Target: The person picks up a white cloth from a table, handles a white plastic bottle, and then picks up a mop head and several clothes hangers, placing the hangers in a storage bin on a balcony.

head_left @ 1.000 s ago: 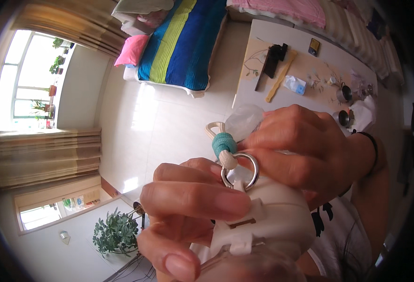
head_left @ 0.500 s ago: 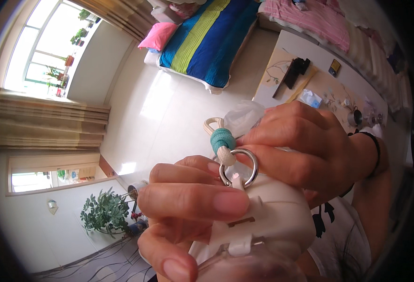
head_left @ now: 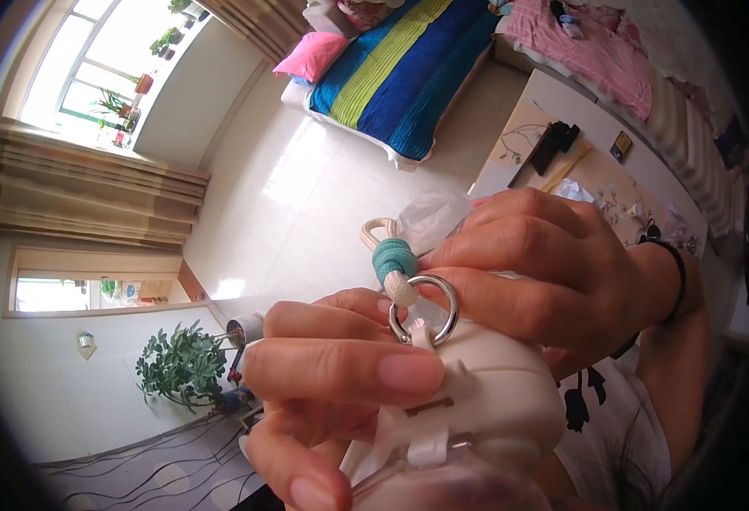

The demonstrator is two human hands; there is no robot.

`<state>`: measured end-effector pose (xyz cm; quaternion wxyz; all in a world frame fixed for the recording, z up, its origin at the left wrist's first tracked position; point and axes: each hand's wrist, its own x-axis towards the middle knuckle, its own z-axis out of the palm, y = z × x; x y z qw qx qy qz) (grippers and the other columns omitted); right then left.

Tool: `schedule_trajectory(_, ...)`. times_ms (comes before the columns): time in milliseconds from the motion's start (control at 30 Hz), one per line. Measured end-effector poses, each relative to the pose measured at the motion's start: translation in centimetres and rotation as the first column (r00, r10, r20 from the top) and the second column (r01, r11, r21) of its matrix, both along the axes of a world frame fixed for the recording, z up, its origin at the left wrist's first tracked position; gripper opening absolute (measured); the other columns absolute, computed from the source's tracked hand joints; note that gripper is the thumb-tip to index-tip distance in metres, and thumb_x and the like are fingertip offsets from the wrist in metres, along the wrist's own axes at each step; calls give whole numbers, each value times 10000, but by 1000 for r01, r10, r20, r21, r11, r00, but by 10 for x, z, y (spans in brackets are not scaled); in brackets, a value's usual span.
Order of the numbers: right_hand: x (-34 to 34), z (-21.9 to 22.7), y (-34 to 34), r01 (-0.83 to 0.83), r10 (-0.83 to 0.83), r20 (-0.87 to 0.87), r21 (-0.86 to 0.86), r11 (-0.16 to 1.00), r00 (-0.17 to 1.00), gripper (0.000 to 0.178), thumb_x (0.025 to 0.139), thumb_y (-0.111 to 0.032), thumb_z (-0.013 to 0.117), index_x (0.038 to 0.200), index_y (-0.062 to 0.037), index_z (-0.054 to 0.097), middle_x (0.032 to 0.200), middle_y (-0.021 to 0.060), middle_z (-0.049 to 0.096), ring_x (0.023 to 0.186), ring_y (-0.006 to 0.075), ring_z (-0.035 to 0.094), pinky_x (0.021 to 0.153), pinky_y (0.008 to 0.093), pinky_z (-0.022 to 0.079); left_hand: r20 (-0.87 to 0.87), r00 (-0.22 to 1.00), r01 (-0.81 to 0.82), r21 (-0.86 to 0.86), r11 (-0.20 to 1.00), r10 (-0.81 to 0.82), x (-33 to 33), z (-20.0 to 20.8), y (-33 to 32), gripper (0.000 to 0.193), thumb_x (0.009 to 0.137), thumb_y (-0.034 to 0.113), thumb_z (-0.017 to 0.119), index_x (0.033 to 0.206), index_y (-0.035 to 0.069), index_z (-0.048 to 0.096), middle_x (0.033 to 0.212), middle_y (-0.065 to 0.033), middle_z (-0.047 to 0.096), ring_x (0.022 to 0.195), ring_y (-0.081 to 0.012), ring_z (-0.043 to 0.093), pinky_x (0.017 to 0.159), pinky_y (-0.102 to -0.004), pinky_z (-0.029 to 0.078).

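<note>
The cream plastic lid (head_left: 506, 400) on a clear vessel (head_left: 477, 491) fills the lower centre of the frame, its long axis running up from the lower edge. It lies right of the left hand (head_left: 315, 375), whose grip is half curled—one fingertip on the lid's front; whether it clamps, I cannot tell. The right hand (head_left: 545, 264) folds over the lid's upper right, its fingertips hidden, so its hold is unclear. Between them stands a silver metal ring (head_left: 453, 308) with a teal-and-cream cord loop (head_left: 395, 261); translucent plastic film (head_left: 425, 217) shows above. Beyond, upper right, is the pale flower-patterned counter (head_left: 579, 106).

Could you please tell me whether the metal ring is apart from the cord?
No, the metal ring passes through the cord's lower end.
</note>
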<state>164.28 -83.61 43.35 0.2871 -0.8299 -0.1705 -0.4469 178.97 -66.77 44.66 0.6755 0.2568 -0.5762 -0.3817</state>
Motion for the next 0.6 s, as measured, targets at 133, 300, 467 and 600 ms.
schedule_trajectory(133, 0, 4, 3, 14, -14, 3, -37, 999, 1000, 371, 754, -242, 688, 992, 15, 566, 924, 151, 603, 746, 242, 586, 622, 349, 515, -580, 814, -1, -59, 998, -34, -59, -6, -9, 388, 833, 201, 623, 1184, 65, 530, 1202, -152, 495, 1128, -233, 474, 956, -321, 447)
schedule_trajectory(300, -1, 2, -2, 64, -64, 19, -29, 998, 998, 366, 760, -249, 680, 999, 1, 559, 922, 147, 604, 742, 241, 589, 620, 357, 511, -640, 740, -359, -113, 927, 208, -97, -10, -50, 373, 803, 154, 630, 1155, 60, 551, 1234, -144, 477, 1158, -179, 433, 943, -302, 462)
schedule_trajectory(467, -3, 1, -4, 72, -72, 17, -32, 997, 997, 369, 760, -253, 682, 1005, -7, 558, 921, 144, 604, 748, 240, 590, 631, 363, 508, 33, 985, -161, -190, 969, 170, -22, -2, -26, 376, 859, 291, 484, 1195, 129, 536, 1160, -142, 491, 1039, -206, 445, 904, -357, 467)
schedule_trajectory(600, -5, 3, -4, 59, -58, 7, -43, 997, 998, 369, 761, -257, 682, 1004, -9, 559, 924, 143, 603, 752, 239, 590, 637, 366, 507, 190, 952, -183, -282, 942, 241, -8, -7, -17, 419, 903, 400, 367, 1226, 184, 523, 1100, -140, 503, 944, -227, 454, 874, -400, 472)
